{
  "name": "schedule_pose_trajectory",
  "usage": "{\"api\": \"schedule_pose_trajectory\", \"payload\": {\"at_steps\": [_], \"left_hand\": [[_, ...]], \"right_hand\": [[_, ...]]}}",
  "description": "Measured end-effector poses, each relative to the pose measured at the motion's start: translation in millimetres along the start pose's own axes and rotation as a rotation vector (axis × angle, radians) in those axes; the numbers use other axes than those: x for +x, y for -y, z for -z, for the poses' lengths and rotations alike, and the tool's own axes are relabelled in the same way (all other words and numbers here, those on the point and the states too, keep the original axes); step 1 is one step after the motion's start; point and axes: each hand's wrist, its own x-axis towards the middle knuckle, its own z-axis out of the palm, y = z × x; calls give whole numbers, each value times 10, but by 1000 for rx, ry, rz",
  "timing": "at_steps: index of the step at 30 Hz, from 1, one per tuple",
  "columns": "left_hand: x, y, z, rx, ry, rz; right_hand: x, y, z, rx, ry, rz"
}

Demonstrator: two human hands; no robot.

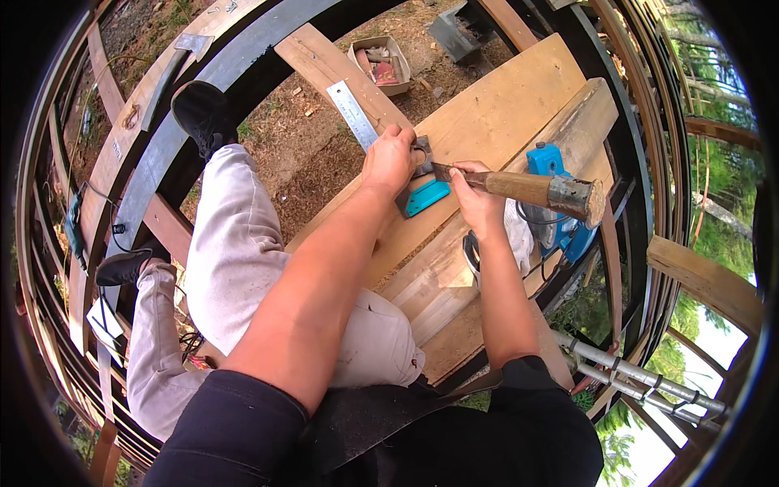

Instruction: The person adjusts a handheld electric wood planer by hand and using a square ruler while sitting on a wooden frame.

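My left hand [391, 160] is closed over a square, which has a ruled steel blade [351, 114] and a teal head [428, 196]. The blade sticks out beyond my knuckles, over the boards; its middle is hidden under my fingers. Dark metal with a round opening shows beside my left fingertips. In my right hand [479, 197] is a chisel [519, 188] with a thick wooden handle and a metal hoop at its butt. The handle points right, and its metal end reaches toward my left hand. Both hands are above a wide plank [495, 105].
A blue power tool [560, 203] and a white cloth [517, 231] sit right of my right hand. On the ground stands an open box [380, 65] of odds and ends. Dark metal beams [231, 73] surround me, with gaps down to the soil. A ladder [641, 377] leans at lower right.
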Motion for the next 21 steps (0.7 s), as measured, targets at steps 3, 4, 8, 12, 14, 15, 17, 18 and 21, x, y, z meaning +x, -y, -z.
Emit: {"api": "schedule_pose_trajectory", "payload": {"at_steps": [3,4,8,12,14,15,17,18,21], "left_hand": [[-149,75,55,54,46,-113],[-185,74,93,92,111,-100],[-214,146,60,140,141,-213],[-223,110,-11,188,146,-186],[-216,85,-9,184,169,-181],[-221,92,-13,184,172,-173],[-221,100,-20,186,146,-205],[-219,83,-19,186,149,-203],[-207,40,-21,224,151,-148]], "right_hand": [[-39,79,-61,-77,13,-21],[-36,50,-87,-73,8,-23],[25,8,-191,-14,29,60],[72,-28,-225,-75,49,78],[89,-68,-228,-75,58,93],[89,-46,-239,-113,43,121],[94,-62,-260,-149,33,145],[106,-73,-261,-142,43,157],[37,-70,-269,-193,58,149]]}}
